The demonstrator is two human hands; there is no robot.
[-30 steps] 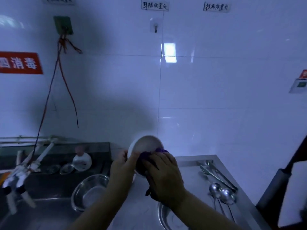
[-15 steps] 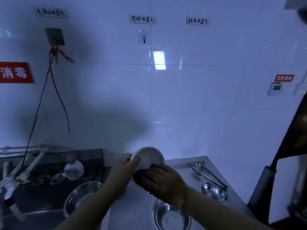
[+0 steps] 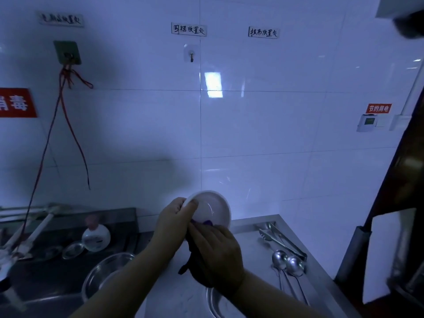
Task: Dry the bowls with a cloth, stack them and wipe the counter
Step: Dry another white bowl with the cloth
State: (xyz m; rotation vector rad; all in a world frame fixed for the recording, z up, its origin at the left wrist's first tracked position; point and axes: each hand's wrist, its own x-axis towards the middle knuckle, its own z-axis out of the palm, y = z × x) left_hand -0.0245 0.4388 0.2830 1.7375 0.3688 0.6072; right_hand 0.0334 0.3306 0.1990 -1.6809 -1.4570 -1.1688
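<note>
White bowl (image 3: pixel 212 208) is held up off the steel counter (image 3: pixel 257 267), tipped so its inside faces the camera; likely so the wiping hand can reach it. Left hand (image 3: pixel 172 222) grips the rim at the bowl's left edge, thumb hooked over the lip, fingers behind, steadying the bowl. Right hand (image 3: pixel 218 253) is curled round a dark purple cloth (image 3: pixel 195 255) and presses it against the bowl's lower edge; a bit of cloth shows inside the rim, rest hangs below the palm. Assessment: drying step in progress, not finished; stacking and counter wipe not yet begun.

Metal bowl (image 3: pixel 215 301) sits on counter directly under right wrist, partly hidden; probable stacking spot, cannot confirm. Second metal bowl (image 3: pixel 105 271) lies w/ the sink area, left of the forearms. Two ladles (image 3: pixel 288 263) and tongs (image 3: pixel 282 241) lie along counter's right side, apart from the work.

Risk: one-hand rim grip on a possibly wet bowl; slip possible if wiping pressure rises. Lighting dim; wetness cannot be judged.
</note>
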